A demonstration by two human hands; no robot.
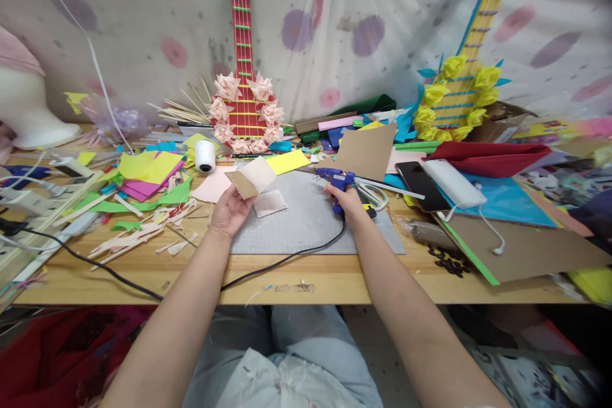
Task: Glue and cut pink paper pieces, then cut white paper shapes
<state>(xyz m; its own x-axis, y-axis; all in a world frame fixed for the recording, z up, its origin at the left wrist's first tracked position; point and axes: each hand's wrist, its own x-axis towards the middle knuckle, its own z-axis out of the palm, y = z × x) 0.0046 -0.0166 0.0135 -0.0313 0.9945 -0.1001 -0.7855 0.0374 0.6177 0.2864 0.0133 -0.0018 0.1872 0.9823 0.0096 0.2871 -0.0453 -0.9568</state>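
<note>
My left hand [233, 212] is closed on a small brown cardboard piece [241, 184], held above the left part of a grey cutting mat [296, 239]. A pale paper square [259, 174] sits against that cardboard; whether it is attached, I cannot tell. Just below lies another pale square [270, 203] on the mat. My right hand [345, 199] grips a blue hot glue gun [337, 180], its nozzle pointing left over the mat. A white glue stick [389, 187] sticks out of its rear, and a black cord [291, 262] runs from it across the table to the left.
A red paper guitar with pink flowers [243, 105] and a yellow one [461, 92] lean at the back. Coloured paper scraps [150, 169] and a power strip [71, 204] lie left. A phone [418, 185], power bank [452, 182] and cardboard sheet [521, 248] lie right.
</note>
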